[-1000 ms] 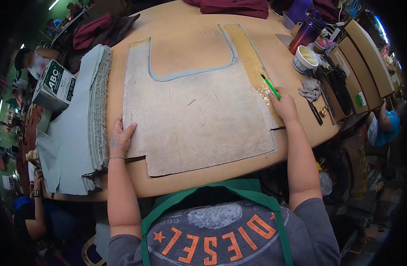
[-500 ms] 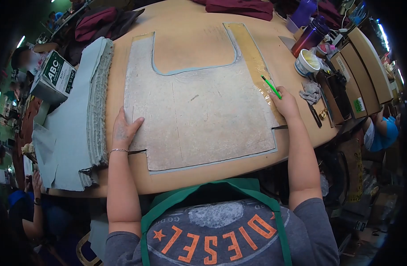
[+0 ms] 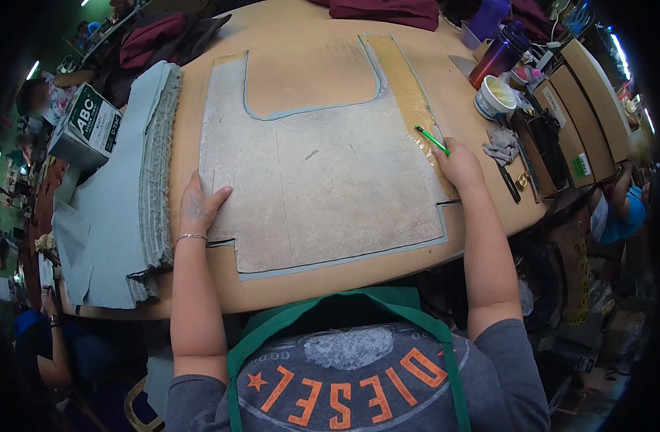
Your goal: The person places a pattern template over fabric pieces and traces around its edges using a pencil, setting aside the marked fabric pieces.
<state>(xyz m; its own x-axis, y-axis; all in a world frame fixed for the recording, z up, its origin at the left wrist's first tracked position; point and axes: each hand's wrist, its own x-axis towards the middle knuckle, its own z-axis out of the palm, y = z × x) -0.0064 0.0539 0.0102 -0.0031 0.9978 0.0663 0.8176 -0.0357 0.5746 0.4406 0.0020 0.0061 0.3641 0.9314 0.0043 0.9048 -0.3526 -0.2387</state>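
A worn, pale board pattern (image 3: 323,180) with a U-shaped cut-out lies on light blue-grey material (image 3: 344,265), which shows as a thin border along its edges. Yellowish tape (image 3: 396,75) covers its right arm. My left hand (image 3: 200,204) rests at the pattern's left edge, thumb spread onto the surface and fingers along the side. At the right edge, my right hand (image 3: 459,167) holds a green pencil (image 3: 432,140), its dark end toward the upper left over the tape. The fingertips of my right hand are partly hidden.
Stacked blue-grey sheets (image 3: 121,194) and an ABC box (image 3: 87,122) stand left. To the right are a white tub (image 3: 495,99), a purple-red bottle (image 3: 498,56), a black marker (image 3: 508,183) and cardboard boxes (image 3: 569,122). Maroon cloth (image 3: 384,11) lies at the back. Other people sit at both sides.
The pencil in my right hand has shifted slightly left and down, and my right hand is more closed around it. My left hand stays at the left edge. The view has shifted slightly.
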